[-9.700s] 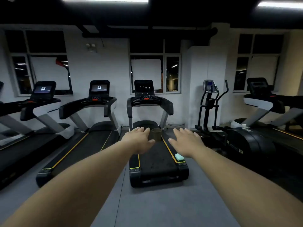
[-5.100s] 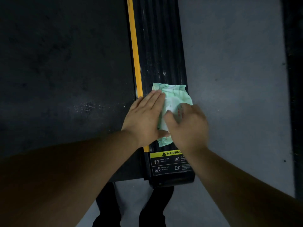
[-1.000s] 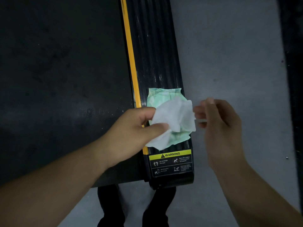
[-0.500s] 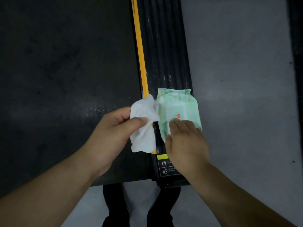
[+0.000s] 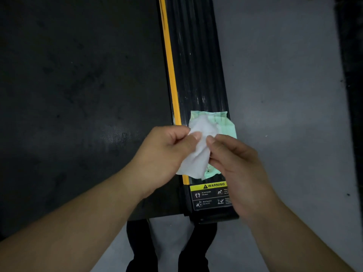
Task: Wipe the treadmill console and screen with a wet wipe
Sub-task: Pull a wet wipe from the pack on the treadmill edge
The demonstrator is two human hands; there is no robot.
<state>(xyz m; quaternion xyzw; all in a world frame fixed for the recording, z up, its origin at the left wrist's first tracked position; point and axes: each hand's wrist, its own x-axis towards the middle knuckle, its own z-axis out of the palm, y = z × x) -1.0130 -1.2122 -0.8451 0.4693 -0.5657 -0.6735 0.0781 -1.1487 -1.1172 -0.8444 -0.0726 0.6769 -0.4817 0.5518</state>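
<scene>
A white wet wipe hangs crumpled between both hands. My left hand pinches its upper left part between thumb and fingers. My right hand pinches its right side with thumb and forefinger. Under the wipe lies the pale green wipe pack, flat on the treadmill's black side rail near the rear end. The treadmill console and screen are out of view.
The dark running belt fills the left, bordered by a yellow stripe. A yellow warning label marks the rail's rear end. Grey floor lies to the right, and a dark machine edge runs along the far right. My dark trouser legs show below.
My right hand has left the green pack and now pinches the wipe together with my left hand. The wipe has shifted right, over the pack.
</scene>
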